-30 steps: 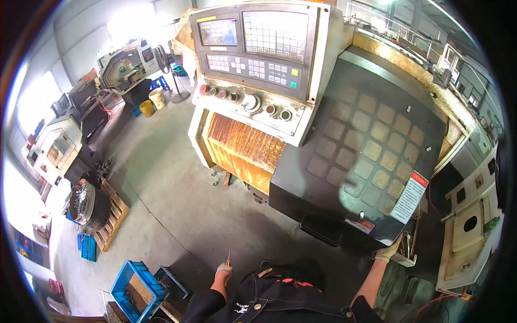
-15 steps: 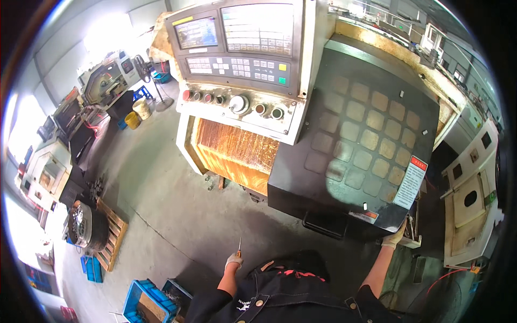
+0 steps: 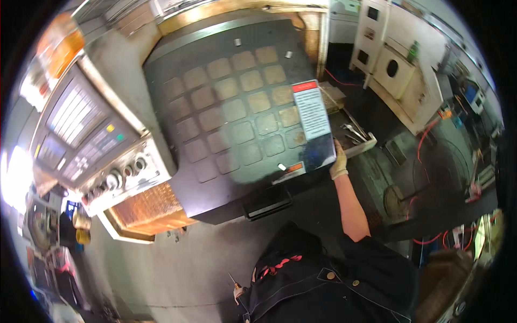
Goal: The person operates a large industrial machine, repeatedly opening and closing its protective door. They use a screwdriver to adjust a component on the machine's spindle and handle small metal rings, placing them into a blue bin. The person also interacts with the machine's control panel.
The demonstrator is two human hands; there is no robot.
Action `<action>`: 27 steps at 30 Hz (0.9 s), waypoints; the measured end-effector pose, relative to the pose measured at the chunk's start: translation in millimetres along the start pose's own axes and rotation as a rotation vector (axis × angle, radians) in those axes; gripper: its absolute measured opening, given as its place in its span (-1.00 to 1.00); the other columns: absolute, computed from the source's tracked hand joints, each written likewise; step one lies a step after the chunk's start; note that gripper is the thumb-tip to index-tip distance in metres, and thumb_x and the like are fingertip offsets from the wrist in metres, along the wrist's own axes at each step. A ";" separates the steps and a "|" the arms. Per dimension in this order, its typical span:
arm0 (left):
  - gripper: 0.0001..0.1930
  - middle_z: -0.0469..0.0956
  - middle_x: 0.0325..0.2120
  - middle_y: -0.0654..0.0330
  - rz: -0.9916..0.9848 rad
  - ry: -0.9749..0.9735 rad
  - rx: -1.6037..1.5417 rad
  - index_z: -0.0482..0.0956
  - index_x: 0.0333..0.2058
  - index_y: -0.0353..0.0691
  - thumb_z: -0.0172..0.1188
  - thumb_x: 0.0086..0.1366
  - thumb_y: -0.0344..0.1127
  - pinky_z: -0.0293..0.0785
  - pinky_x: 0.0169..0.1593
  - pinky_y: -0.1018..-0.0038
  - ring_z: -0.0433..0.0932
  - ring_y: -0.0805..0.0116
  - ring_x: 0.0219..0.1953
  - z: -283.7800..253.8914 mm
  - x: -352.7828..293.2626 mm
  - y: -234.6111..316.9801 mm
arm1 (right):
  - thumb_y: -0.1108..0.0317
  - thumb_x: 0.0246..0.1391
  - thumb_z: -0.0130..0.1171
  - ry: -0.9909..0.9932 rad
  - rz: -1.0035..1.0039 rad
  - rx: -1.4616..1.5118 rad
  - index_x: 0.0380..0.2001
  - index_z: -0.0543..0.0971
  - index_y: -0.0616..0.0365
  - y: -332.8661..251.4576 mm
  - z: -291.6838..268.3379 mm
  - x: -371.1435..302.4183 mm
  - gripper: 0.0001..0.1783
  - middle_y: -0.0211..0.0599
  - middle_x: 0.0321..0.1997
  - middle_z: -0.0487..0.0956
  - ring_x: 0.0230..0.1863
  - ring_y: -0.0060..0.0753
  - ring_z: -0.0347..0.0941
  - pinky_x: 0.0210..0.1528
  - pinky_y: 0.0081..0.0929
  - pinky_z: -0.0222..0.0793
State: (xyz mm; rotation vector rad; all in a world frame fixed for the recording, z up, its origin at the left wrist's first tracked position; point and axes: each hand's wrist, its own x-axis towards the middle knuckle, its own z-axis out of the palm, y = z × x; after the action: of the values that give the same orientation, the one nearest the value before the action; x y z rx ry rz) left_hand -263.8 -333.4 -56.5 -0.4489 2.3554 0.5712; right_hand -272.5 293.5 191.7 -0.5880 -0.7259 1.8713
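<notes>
Low in the view, my left hand (image 3: 237, 293) in a light glove is closed around a thin-shafted tool (image 3: 232, 278) that looks like a screwdriver, its tip pointing up and away. Part of that hand is hidden by my dark jacket. My right hand (image 3: 339, 161), also gloved, is closed on the right edge of the large dark machine door (image 3: 258, 188), its fingertips partly hidden by the edge. The door carries a grid of square window panes, a white-and-red warning label (image 3: 314, 116) and a black handle (image 3: 267, 206) along its lower side.
Left of the door stands a control panel (image 3: 89, 126) with keys and knobs. An open drawer (image 3: 355, 149) holding wrenches (image 3: 353, 131) juts out beyond my right hand. A pale machine (image 3: 396, 70) stands at the far right. Red hoses (image 3: 421, 145) run across the floor there.
My view has turned to the right, so the door and panel now sit further left. My right hand stays on the door's edge. My left hand, still with the tool, appears lower and nearer my body.
</notes>
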 end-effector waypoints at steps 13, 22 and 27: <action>-0.78 0.42 -0.68 0.22 0.002 -0.106 -0.516 0.39 -0.42 -0.19 0.17 -0.09 -0.34 0.34 -0.57 0.39 0.42 0.36 -0.65 -25.3 40.4 43.5 | 0.07 -0.03 0.12 0.013 -0.035 -0.133 -0.05 0.40 0.31 16.0 -22.9 21.4 -0.42 -0.29 -0.01 0.42 -0.01 -0.42 0.31 0.07 -0.55 0.13; -0.59 0.37 -0.68 0.23 0.019 -0.142 -0.390 0.38 -0.17 -0.14 0.14 -0.08 -0.52 0.27 -0.68 0.39 0.34 0.38 -0.72 -1.5 44.3 33.9 | 0.02 -0.03 0.09 0.014 0.017 -0.113 -0.02 0.38 0.29 10.5 -15.6 16.2 -0.38 -0.29 -0.01 0.41 -0.02 -0.45 0.30 0.05 -0.52 0.15; -0.77 0.35 -0.70 0.26 0.051 -0.094 -0.133 0.37 -0.27 -0.15 0.11 0.04 -0.41 0.23 -0.66 0.43 0.33 0.39 -0.73 -1.3 4.1 39.0 | 0.09 0.01 0.05 -0.001 0.013 -0.088 -0.01 0.38 0.23 9.0 -23.0 18.8 -0.46 -0.30 -0.02 0.42 -0.04 -0.41 0.33 0.02 -0.50 0.19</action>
State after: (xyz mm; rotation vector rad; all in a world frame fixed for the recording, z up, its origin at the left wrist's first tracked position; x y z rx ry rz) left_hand -285.2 -301.8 -47.4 -0.4137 2.2534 0.7596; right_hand -269.6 313.1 167.8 -0.6492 -0.8096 1.8588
